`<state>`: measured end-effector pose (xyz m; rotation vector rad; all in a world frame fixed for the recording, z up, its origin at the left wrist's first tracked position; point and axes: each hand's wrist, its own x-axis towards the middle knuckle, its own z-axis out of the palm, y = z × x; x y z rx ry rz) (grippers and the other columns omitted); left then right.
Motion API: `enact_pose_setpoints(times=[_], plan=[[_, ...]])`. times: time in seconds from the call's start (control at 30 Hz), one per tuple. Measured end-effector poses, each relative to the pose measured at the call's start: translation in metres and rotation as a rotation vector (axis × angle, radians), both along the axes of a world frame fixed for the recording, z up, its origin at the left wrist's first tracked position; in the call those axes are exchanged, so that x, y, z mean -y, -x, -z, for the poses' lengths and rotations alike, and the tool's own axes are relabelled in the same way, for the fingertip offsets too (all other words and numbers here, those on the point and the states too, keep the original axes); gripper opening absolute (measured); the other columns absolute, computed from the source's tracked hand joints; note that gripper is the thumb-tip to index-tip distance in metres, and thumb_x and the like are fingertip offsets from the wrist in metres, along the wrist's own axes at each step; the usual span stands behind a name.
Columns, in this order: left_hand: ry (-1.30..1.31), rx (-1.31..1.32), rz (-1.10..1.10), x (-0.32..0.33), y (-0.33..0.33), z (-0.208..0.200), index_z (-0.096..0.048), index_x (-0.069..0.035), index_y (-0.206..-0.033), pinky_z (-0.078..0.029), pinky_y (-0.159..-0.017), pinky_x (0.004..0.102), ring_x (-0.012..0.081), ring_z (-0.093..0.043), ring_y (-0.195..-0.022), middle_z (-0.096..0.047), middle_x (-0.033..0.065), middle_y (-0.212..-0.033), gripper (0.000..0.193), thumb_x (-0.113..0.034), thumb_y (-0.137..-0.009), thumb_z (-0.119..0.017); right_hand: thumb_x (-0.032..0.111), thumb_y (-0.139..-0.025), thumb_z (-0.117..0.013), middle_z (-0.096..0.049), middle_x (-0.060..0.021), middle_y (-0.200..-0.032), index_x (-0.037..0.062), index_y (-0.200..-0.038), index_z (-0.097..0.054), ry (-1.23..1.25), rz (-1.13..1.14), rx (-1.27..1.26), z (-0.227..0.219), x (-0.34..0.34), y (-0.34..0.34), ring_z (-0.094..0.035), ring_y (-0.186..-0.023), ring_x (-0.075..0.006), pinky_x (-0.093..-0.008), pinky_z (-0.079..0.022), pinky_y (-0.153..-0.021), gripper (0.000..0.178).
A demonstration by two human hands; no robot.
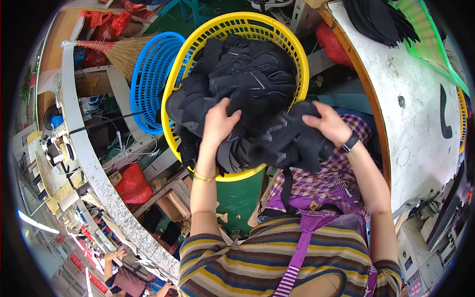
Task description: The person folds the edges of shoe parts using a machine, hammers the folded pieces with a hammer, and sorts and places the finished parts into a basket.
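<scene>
A yellow plastic basket (302, 64) in front of me holds a heap of black shoe uppers (252, 64), stacked and overlapping. My left hand (220, 120) reaches over the heap, its thumb and fingers closed on the edge of a dark upper; the fingertips are partly hidden. On the right, my right hand (329, 123) grips a bunch of black shoe uppers (292, 141) with grey markings. That bunch sits over the basket's near right rim and my lap, and its lower pieces hang loosely. Both hands are close to the basket's near half.
A blue basket (156, 74) stands against the yellow one on the left, beside a straw broom (118, 54). To the right is a white worktable (415, 99) bearing more black pieces (381, 22). A red plastic bag (133, 184) lies lower left. Another person (128, 282) works at the far lower left.
</scene>
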<state>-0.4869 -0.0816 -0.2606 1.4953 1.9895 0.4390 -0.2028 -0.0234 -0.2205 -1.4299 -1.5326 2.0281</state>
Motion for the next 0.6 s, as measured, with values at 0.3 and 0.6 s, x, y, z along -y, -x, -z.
enact_pose_setpoints(times=[0.3, 0.6], plan=[[0.005, 0.478, 0.483, 0.007, 0.011, -0.047, -0.058, 0.000, -0.102, -0.049, -0.074, 0.0325, 0.0258, -0.063, -0.083, -0.064, 0.0144, -0.094, 0.026, -0.004, -0.077, -0.064, 0.009, -0.066, -0.073, -0.040, -0.0160, -0.133, 0.0042, -0.092, -0.061, -1.050, -0.551, -0.287, -0.019, 0.005, 0.061, -0.036, -0.124, -0.0381, -0.0423, -0.039, -0.098, 0.029], [-0.321, 0.156, 0.150, -0.016, 0.020, 0.012, -0.055, -0.001, -0.116, -0.046, -0.088, 0.0338, 0.0260, -0.059, -0.100, -0.061, 0.0150, -0.111, 0.052, -0.013, -0.070, -0.076, 0.010, -0.068, -0.070, -0.051, -0.0097, -0.090, 0.0062, -0.094, -0.059, -1.081, -0.662, -0.160, 0.019, 0.011, 0.050, -0.054, -0.092, -0.0305, -0.0393, -0.045, -0.085, 0.028]])
